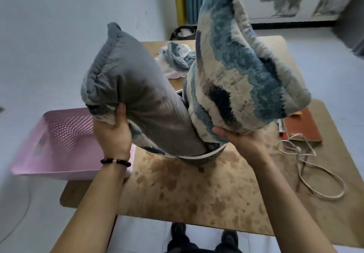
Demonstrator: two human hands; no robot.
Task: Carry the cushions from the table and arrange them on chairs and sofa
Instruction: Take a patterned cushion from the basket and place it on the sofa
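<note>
Two cushions are raised above the stained brown table (pixel 197 189). The grey-backed cushion (pixel 141 95) leans left, and my left hand (pixel 114 130) grips its lower edge. The fluffy blue-and-cream cushion (pixel 242 71) stands tall on the right, with my right hand (pixel 234 136) holding its bottom corner from below. Both cushions' lower ends touch a white round bowl-like container (pixel 204 156), mostly hidden under them.
A pink perforated basket (pixel 65 140) sits at the table's left edge. Crumpled blue and pink cloth (pixel 177 57) lies at the table's far side. An orange book (pixel 301 126) and a looped cord (pixel 307 166) lie on the right. A dark bin (pixel 182 32) stands behind.
</note>
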